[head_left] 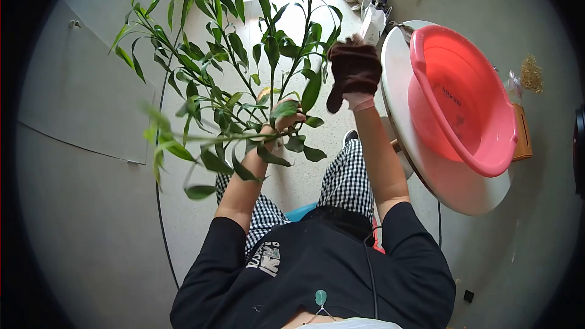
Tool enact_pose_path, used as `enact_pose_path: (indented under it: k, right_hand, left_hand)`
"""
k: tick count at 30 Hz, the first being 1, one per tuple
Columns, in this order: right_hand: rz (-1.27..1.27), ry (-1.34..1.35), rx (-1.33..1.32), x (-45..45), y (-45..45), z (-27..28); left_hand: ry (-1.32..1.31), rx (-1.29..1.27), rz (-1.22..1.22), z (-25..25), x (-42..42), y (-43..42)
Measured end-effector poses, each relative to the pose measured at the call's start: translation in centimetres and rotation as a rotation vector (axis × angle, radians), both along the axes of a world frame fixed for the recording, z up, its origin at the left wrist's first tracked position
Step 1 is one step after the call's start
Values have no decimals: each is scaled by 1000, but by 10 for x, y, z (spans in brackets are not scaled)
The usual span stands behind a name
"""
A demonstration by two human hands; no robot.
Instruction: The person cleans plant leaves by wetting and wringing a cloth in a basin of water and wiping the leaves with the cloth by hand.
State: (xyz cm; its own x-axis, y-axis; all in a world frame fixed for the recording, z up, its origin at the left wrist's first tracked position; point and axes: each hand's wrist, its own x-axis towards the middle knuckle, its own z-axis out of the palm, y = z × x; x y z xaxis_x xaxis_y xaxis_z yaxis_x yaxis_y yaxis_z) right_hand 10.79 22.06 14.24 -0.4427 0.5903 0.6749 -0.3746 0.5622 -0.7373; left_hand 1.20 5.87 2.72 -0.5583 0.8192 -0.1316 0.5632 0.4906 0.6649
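Note:
A leafy green potted-type plant with several tall stems and long narrow leaves fills the upper left of the head view. My bare left hand is closed around stems low in the plant, its fingers partly covered by a leaf. One leafy stem reaches across my left wrist toward the left and is blurred at its tip. Over my right hand is a dark brown cloth mitt with the thumb apart. This hand is raised just right of the foliage and seems to hold nothing. Leaves hide the plant's base.
To my right, a pink plastic basin rests tilted on a round white table. A tan box and dried flowers are beyond it. A white bag lies behind the table. Grey panels line the left side.

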Motion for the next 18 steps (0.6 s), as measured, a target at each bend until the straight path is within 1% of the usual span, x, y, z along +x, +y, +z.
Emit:
enact_pose_path:
  k: [2, 3, 4, 6, 7, 8, 10, 11, 12, 13, 15, 16, 18]
  right_hand:
    - [435, 110, -163, 0, 20, 16]
    - [451, 67, -165, 5, 28, 27]
    - [413, -2, -140, 13, 34, 38]
    - [358, -139, -82, 35, 47, 59]
    - [327, -209, -52, 50, 54, 71]
    - [293, -285, -21, 66, 60, 82]
    - [217, -429, 42, 100, 75, 105]
    - [172, -498, 72, 117, 82, 117]
    - [121, -568, 101, 134, 91, 129]
    - [68, -634, 132, 151, 100, 141]
    - [-53, -764, 194, 182, 118, 164]
    - [-113, -825, 226, 195, 127, 173]
    - [-237, -952, 299, 215, 150, 187]
  left_hand:
    - [-726, 376, 141, 10, 7, -11]
    - [-719, 325, 149, 29, 8, -9]
    - [-1023, 518, 257, 6, 5, -3]
    - [-1153, 530, 259, 17, 5, 3]
    - [-1239, 391, 141, -5, -18, 14]
    - [-1186, 459, 249, 5, -5, 14]
    - [-1169, 601, 231, -3, -1, 12]
    - [-1142, 566, 254, -2, 2, 15]
    - [-1112, 504, 252, -32, -11, 14]
    - [-946, 451, 227, -25, -4, 12]
    - [-898, 369, 263, -6, 12, 10]
    - [-1013, 328, 327, -1, 12, 12]
    - [-1299, 415, 357, -50, -9, 21]
